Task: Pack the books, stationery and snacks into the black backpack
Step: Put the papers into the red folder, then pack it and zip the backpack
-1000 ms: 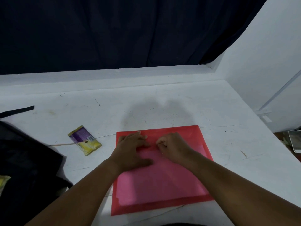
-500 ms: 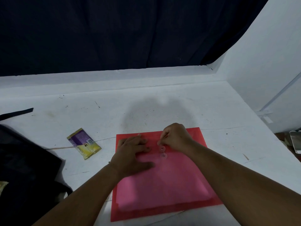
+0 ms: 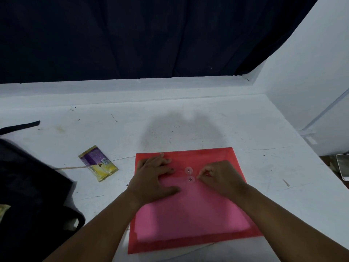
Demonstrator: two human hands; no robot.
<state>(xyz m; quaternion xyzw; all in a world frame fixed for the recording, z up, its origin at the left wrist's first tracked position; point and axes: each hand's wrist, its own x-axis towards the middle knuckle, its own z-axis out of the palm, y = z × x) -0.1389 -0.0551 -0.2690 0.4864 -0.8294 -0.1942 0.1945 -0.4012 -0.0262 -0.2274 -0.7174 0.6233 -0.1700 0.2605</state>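
Note:
A red translucent document envelope point(image 3: 188, 210) lies flat on the white table point(image 3: 188, 120), with pink sheets showing through it. Two round clasp buttons point(image 3: 189, 174) joined by a thin string sit near its top flap. My left hand point(image 3: 154, 178) presses flat on the envelope to the left of the buttons. My right hand point(image 3: 220, 176) is just right of them, its fingertips pinched together on the string's end. A purple and yellow snack packet point(image 3: 98, 163) lies on the table to the left. The black backpack point(image 3: 28, 195) fills the lower left corner.
A black strap point(image 3: 20, 126) of the backpack trails across the table at the far left. A dark curtain point(image 3: 132, 35) hangs behind the table and a white wall point(image 3: 311, 63) closes the right side. A metallic object point(image 3: 342, 166) shows past the table's right edge.
My right hand has moved from over the clasp buttons to their right, uncovering them, with the string pinched. My left hand has stayed pressed on the envelope.

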